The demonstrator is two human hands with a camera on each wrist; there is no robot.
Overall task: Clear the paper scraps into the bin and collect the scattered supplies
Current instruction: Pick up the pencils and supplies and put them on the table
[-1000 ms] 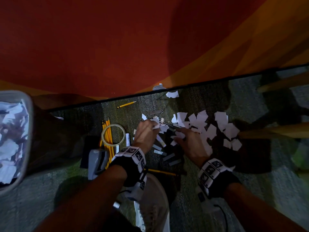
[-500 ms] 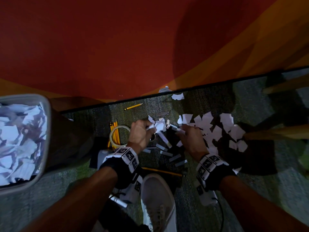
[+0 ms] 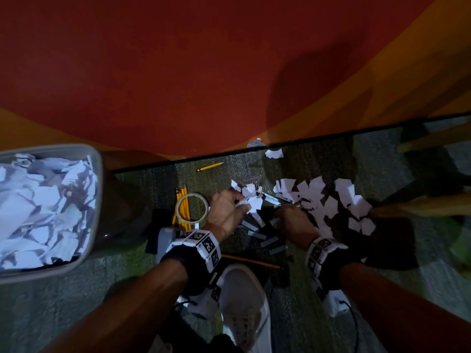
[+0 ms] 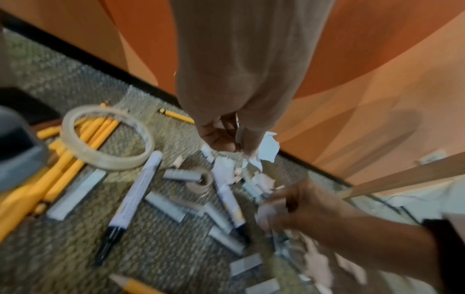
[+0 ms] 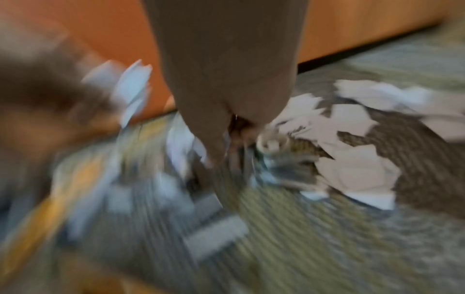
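Left hand: the left hand (image 3: 224, 212) is low over the carpet (image 3: 318, 327), fingers curled round a small bunch of white paper scraps (image 3: 251, 202) (the left wrist view shows a torn piece pinched at the fingertips (image 4: 251, 147)).
Right hand: the right hand (image 3: 297, 222) is down at the near edge of the scrap pile; its fingers look bent toward the floor, but the wrist picture is smeared and I cannot tell whether they have hold of anything.
Scrap pile: loose white pieces (image 3: 328, 200) lie spread on the carpet to the right of both hands, with one stray piece (image 3: 274, 153) by the black baseboard.
Bin: a grey bin (image 3: 98, 189) stands well to the left, already holding plenty of torn paper.
Supplies: a tape ring (image 3: 191, 207) lies over a bundle of yellow pencils (image 3: 181, 197), just left of the left hand; two white markers (image 4: 135, 197) and several grey staple strips (image 3: 269, 242) lie on the floor between the hands.
Stray pencils: one (image 3: 210, 166) near the wall, another (image 3: 251, 261) close to a white shoe (image 3: 244, 309).
Stapler: a grey one (image 3: 165, 240) lies beside the pencils.
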